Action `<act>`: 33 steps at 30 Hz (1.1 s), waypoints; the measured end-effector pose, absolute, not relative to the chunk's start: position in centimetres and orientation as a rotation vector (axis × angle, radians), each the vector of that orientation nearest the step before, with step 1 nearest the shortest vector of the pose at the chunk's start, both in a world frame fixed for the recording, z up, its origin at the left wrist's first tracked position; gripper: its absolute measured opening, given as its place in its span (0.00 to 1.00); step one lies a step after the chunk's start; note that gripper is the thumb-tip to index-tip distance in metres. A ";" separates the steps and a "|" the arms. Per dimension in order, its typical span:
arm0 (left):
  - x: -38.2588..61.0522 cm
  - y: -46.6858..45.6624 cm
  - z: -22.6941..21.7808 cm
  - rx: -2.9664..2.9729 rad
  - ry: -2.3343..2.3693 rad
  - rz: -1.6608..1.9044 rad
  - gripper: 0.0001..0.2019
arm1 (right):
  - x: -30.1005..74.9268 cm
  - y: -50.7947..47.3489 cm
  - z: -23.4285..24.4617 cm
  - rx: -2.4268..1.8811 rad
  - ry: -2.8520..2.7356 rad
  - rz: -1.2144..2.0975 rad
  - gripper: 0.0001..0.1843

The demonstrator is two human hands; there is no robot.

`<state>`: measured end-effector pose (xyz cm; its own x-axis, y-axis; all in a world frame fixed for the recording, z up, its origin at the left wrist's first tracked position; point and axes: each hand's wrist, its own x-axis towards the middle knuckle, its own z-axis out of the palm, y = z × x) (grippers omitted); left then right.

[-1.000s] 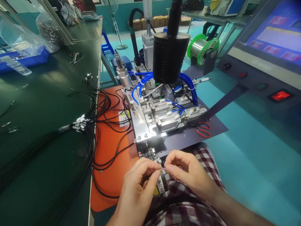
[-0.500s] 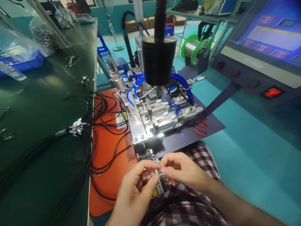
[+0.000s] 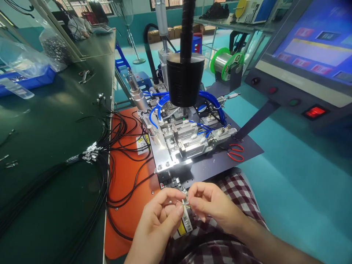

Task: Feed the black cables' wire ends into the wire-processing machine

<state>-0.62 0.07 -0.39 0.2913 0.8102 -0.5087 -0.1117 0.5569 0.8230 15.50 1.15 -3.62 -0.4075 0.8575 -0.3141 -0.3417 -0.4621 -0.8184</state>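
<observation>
Thin coloured wires [image 3: 186,204] span the small gap between my two hands, low in the middle of the view. My left hand [image 3: 162,214] pinches them between thumb and forefinger, the other fingers curled. From the right, my right hand [image 3: 210,201] closes its thumb and forefinger on the wire ends. The fingertips hide much of the wires and whatever they join to. Just beyond my hands is a metal machine [image 3: 189,139] with blue air tubes [image 3: 211,98]. Below my fingers shows a label [image 3: 184,224] with printed characters and a yellow patch.
Black cables [image 3: 103,176] with silvery connectors [image 3: 92,152] spread over the dark green table [image 3: 55,121] and orange board [image 3: 132,216]. Red-handled snips [image 3: 235,152] lie right of the machine. A black lamp-like cone [image 3: 185,80] hangs above. Solder spool [image 3: 222,63] and control screen [image 3: 316,47] stand right.
The whole view has shifted slightly, so the scene sits a little lower. My fingertips have drawn slightly apart around the wires, showing more of the label beneath.
</observation>
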 end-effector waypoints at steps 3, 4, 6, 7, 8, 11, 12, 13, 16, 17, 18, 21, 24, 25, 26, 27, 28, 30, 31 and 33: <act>-0.9 0.3 -0.7 0.726 1.060 0.692 0.13 | 14.8 1.0 -3.9 -0.958 -0.794 1.951 0.20; -0.9 0.3 -0.8 0.703 1.052 0.695 0.12 | 14.6 1.0 -4.1 -0.965 -0.777 1.948 0.20; -1.0 0.5 -0.9 0.649 1.041 0.699 0.12 | 14.2 0.9 -4.3 -0.984 -0.750 1.941 0.20; -1.0 0.5 -1.0 0.624 1.038 0.704 0.12 | 14.1 0.9 -4.4 -0.995 -0.741 1.938 0.20; -1.0 0.6 -1.0 0.602 1.035 0.709 0.13 | 14.0 0.8 -4.5 -1.007 -0.736 1.937 0.20; -1.0 0.7 -0.9 0.540 1.021 0.724 0.12 | 13.8 0.8 -4.6 -1.030 -0.752 1.927 0.20; -1.0 0.8 -0.8 0.524 1.014 0.727 0.11 | 13.8 0.7 -4.6 -1.033 -0.762 1.925 0.21; -1.0 0.8 -0.8 0.511 1.007 0.729 0.10 | 13.7 0.7 -4.5 -1.035 -0.771 1.921 0.21; -1.0 0.8 -0.8 0.493 0.997 0.740 0.09 | 13.6 0.5 -4.5 -1.049 -0.800 1.890 0.20; -0.9 0.8 -0.9 0.495 1.001 0.750 0.08 | 13.5 0.4 -4.6 -1.061 -0.816 1.867 0.19; -0.9 0.8 -1.0 0.504 1.011 0.760 0.08 | 13.5 0.3 -4.6 -1.075 -0.838 1.838 0.18; -0.9 0.8 -1.3 0.580 1.075 0.774 0.08 | 13.6 0.4 -4.3 -1.129 -0.941 1.750 0.16; -0.7 0.5 -1.5 0.703 1.193 0.760 0.08 | 13.7 0.5 -3.7 -1.227 -1.095 1.665 0.13; -0.6 0.3 -1.5 0.750 1.244 0.774 0.07 | 13.7 0.5 -3.5 -1.262 -1.152 1.628 0.12; -0.5 0.2 -1.5 0.804 1.293 0.805 0.07 | 13.7 0.4 -3.4 -1.289 -1.208 1.584 0.11; -0.4 0.0 -1.4 0.862 1.336 0.847 0.06 | 13.6 0.4 -3.3 -1.306 -1.257 1.538 0.10; -0.4 -0.1 -1.4 0.915 1.364 0.880 0.06 | 13.5 0.2 -3.4 -1.312 -1.292 1.501 0.10; -0.5 -0.1 -1.2 0.966 1.349 0.880 0.08 | 13.4 0.0 -3.6 -1.308 -1.310 1.479 0.10; -0.6 0.0 -1.1 0.959 1.317 0.843 0.09 | 13.4 -0.1 -3.8 -1.300 -1.300 1.490 0.11; -0.9 0.4 -0.8 0.901 1.257 0.738 0.13 | 13.5 -0.3 -4.1 -1.278 -1.272 1.516 0.11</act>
<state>-0.89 0.41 -0.78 0.1733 0.8671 -0.4671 0.0142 0.4720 0.8815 13.49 -0.26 -4.14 -0.2048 0.9551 -0.2140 0.0446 -0.2093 -0.9768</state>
